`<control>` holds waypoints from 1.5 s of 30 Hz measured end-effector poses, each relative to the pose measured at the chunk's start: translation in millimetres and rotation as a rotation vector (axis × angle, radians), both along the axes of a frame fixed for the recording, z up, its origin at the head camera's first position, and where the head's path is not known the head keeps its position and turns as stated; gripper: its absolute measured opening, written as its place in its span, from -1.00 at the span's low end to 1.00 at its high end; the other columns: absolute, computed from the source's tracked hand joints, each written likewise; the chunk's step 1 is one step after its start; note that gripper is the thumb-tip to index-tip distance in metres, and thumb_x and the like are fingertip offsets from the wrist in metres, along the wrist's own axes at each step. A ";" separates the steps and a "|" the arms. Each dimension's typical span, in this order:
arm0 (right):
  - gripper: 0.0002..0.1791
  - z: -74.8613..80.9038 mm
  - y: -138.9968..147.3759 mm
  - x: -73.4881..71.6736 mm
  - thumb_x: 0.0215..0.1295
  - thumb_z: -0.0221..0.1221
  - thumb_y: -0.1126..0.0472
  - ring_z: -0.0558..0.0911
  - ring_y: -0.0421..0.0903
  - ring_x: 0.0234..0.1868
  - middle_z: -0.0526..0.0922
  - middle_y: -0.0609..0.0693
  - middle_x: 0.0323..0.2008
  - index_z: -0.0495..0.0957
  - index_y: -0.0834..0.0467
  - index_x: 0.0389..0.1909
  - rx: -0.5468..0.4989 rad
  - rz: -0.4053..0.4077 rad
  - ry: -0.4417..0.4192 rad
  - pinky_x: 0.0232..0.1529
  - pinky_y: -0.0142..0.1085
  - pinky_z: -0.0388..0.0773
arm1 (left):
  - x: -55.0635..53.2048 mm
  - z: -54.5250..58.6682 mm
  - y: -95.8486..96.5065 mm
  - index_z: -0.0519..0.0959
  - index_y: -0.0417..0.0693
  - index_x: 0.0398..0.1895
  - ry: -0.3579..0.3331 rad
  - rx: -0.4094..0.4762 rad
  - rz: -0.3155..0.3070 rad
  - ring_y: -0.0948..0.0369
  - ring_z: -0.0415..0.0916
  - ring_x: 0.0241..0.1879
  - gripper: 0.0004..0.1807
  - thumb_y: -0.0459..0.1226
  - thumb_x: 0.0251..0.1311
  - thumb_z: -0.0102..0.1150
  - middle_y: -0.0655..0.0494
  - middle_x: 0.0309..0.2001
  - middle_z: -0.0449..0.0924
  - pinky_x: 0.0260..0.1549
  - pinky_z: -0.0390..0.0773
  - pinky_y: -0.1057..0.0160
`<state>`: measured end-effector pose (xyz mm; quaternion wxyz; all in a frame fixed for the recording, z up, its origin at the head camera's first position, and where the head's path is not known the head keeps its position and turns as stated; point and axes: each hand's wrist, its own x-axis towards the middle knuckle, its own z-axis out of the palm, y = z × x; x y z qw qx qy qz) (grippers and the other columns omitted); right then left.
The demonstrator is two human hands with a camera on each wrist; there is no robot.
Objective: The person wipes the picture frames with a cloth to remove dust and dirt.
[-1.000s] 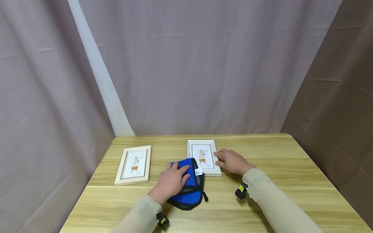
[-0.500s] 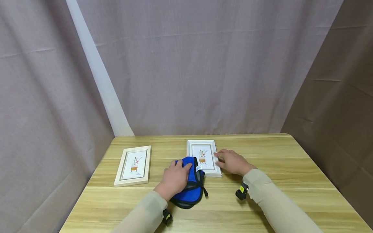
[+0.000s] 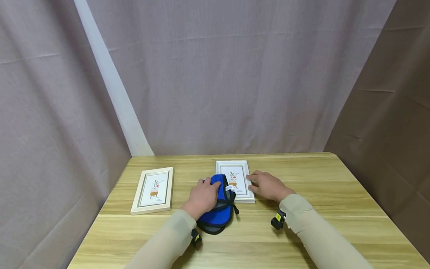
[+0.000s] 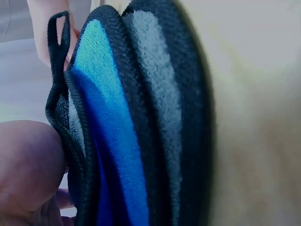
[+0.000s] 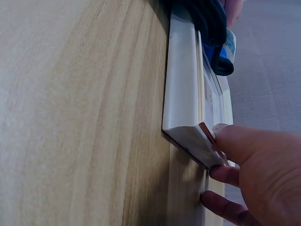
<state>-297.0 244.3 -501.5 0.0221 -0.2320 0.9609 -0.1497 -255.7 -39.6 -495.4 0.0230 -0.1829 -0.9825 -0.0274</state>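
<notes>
A folded blue and grey cleaning cloth (image 3: pixel 216 217) with black edging, a white tag and a hanging loop (image 4: pixel 59 35) overlaps the lower left of a white picture frame (image 3: pixel 218 166). My left hand (image 3: pixel 202 196) grips the cloth from above on its left side, fingers bent over it. At the frame's right edge is my right hand (image 3: pixel 268 186). In the right wrist view its thumb (image 5: pixel 230 139) lies on the frame's front edge and a finger touches the side, pinching the corner. The frame lies flat, its flower-pot picture facing up and partly covered by the cloth.
To the left, a cream picture frame (image 3: pixel 135 205) with a similar flower-pot print lies flat on the wooden table (image 3: pixel 322 209). Grey-brown curtains (image 3: pixel 235 93) hang behind the table's far edge and along both sides.
My left hand has slid right and away from me, and the cloth has shifted farther up over the white frame. The right hand stays at the frame's edge.
</notes>
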 end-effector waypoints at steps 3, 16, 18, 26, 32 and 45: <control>-0.42 -0.9 1.4 -0.5 0.59 0.32 0.06 0.63 0.28 0.31 0.65 0.21 0.34 0.58 0.21 0.50 0.000 -0.002 0.000 0.37 0.23 0.55 | -5.0 0.4 2.7 0.60 0.15 0.51 -0.015 0.008 0.006 -0.14 0.55 0.11 -0.53 -0.14 0.63 0.11 -0.14 0.30 0.61 -0.25 0.79 -0.15; -0.43 3.7 6.8 -0.3 0.56 0.34 0.06 0.67 0.23 0.26 0.67 0.17 0.29 0.61 0.20 0.47 -0.006 -0.012 0.003 0.30 0.19 0.61 | -25.0 2.5 17.2 0.51 0.18 0.61 -0.082 -0.010 0.059 -0.16 0.49 0.25 -0.48 -0.12 0.66 0.05 -0.13 0.46 0.49 -0.12 0.78 -0.21; -0.43 2.6 7.1 -0.1 0.56 0.34 0.06 0.68 0.22 0.25 0.68 0.16 0.28 0.61 0.20 0.47 -0.007 -0.012 0.007 0.29 0.19 0.61 | -27.3 2.6 18.3 0.49 0.18 0.62 -0.096 -0.013 0.065 -0.16 0.48 0.26 -0.48 -0.11 0.67 0.04 -0.13 0.49 0.47 -0.10 0.78 -0.21; -0.43 2.3 7.5 1.4 0.56 0.33 0.05 0.68 0.21 0.26 0.67 0.15 0.29 0.60 0.18 0.48 -0.005 -0.025 -0.005 0.29 0.19 0.62 | -34.7 3.8 20.9 0.51 0.17 0.59 -0.117 -0.002 0.070 -0.16 0.49 0.25 -0.49 -0.11 0.66 0.07 -0.14 0.46 0.48 -0.08 0.76 -0.22; -0.43 4.0 4.7 3.0 0.56 0.33 0.06 0.68 0.19 0.26 0.68 0.14 0.29 0.60 0.19 0.49 -0.012 -0.014 -0.003 0.30 0.17 0.62 | -42.5 4.8 20.5 0.54 0.13 0.56 -0.102 0.003 0.070 -0.17 0.51 0.22 -0.50 -0.14 0.64 0.08 -0.17 0.41 0.50 -0.12 0.77 -0.22; -0.43 12.6 -4.0 3.5 0.57 0.32 0.05 0.69 0.17 0.25 0.67 0.13 0.30 0.60 0.17 0.49 0.014 -0.010 -0.020 0.28 0.15 0.64 | -63.7 4.2 16.1 0.52 0.14 0.59 -0.125 0.050 0.103 -0.21 0.48 0.25 -0.51 -0.18 0.69 0.00 -0.21 0.43 0.47 -0.08 0.75 -0.25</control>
